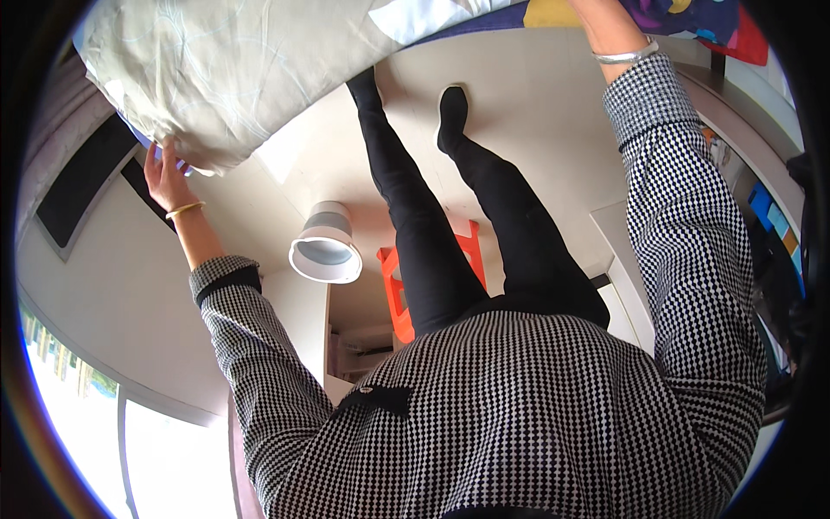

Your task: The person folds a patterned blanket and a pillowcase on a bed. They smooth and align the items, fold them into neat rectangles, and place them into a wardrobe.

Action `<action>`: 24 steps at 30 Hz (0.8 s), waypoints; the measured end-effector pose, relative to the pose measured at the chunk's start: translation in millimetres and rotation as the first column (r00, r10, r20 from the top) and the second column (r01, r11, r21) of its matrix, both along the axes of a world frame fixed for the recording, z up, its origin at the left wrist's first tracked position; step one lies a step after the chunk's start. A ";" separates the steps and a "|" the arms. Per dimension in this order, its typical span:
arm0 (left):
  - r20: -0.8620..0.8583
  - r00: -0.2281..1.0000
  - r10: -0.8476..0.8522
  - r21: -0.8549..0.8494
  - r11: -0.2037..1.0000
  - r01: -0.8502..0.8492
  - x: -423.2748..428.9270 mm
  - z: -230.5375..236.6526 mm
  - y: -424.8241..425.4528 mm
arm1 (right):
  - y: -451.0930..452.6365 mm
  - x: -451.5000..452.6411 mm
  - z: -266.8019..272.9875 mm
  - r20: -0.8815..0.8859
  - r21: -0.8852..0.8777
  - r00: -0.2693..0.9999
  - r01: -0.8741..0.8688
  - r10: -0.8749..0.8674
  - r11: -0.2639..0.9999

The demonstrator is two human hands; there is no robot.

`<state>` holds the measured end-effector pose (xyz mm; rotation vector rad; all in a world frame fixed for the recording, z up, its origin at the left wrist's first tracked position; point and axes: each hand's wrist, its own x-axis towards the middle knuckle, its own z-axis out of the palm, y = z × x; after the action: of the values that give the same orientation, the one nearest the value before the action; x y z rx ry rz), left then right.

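A pale beige bed cover (pixel 214 84) with curved light-blue lines fills the upper left. At its near left corner, my left hand (pixel 167 178) holds the edge, one finger over the top of the cloth and puckering it. A strip of purple cloth shows below the cover beside those fingers. My right hand is out of view past the top edge; only its wrist with a silver bangle shows. Near that wrist lies patterned bedding (pixel 681 16) in purple, yellow and red, partly cut off by the picture's rim.
A white and grey bucket (pixel 324 250) stands on the pale floor (pixel 538 71), left of my legs. Behind my legs is a red plastic stool (pixel 397 292). Shelves with blue items (pixel 768 206) line the right side. At lower left is a bright window (pixel 175 460).
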<state>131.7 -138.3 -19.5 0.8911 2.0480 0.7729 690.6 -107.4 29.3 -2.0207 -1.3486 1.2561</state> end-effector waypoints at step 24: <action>0.596 0.787 -0.157 -0.029 0.976 0.217 6.9 27.0 90.1 | 31.7 5.4 57.8 0.534 0.493 0.789 0.002 -0.304 0.870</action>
<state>138.6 -48.2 7.5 0.6721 1.4043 0.7212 696.0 -75.7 87.0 -2.1690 -1.5095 0.1401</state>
